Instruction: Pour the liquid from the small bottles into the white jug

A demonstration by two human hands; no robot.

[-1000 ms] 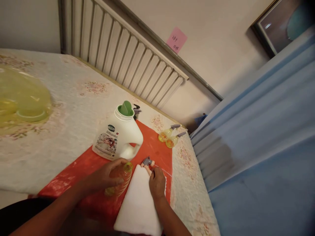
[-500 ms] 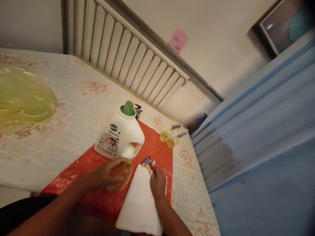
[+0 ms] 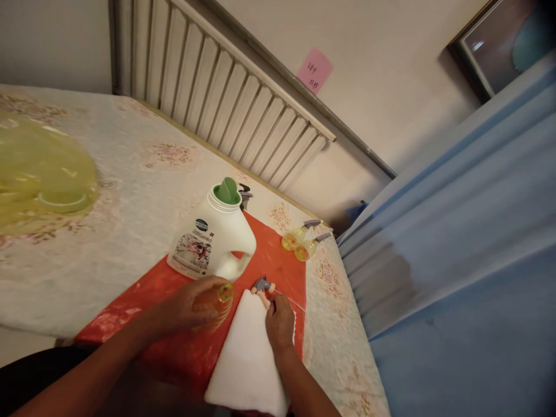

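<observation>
Small clear spray bottle [image 3: 214,306], yellowish, uncapped, lying tilted on the red mat [image 3: 269,260]. Long axis running from lower left to upper right; open neck pointing up-right, toward the base of the white jug [image 3: 214,238]. Probably light, thin plastic: springy under a squeeze, smooth and likely slippery if wet. Best taken round the body, below the neck. Open mouth, so liable to spill if tipped further.

Left hand [image 3: 191,302] wrapped over the bottle's body, fingers curled round it, gripping.

Trigger sprayer head [image 3: 262,286], grey with a pale pink part, just right of the bottle's neck, a thin dip tube [image 3: 290,302] trailing off to the right. Rigid little part, tube thin and bendy. Right hand [image 3: 280,322] closed, fingertips pinching the sprayer head at its lower end, the hand resting on the white folded cloth [image 3: 248,359].

Cloth soft, lying just right of the bottle and running toward the near edge of the desk [image 3: 130,174].

Jug just beyond the bottle, upright, lid off, green spout showing. Two more small yellow spray bottles [image 3: 299,242] with sprayers fitted, well right of the jug, at the mat's far edge. Yellow plastic basin [image 3: 39,179] far left of the jug. Radiator [image 3: 226,98] behind.
</observation>
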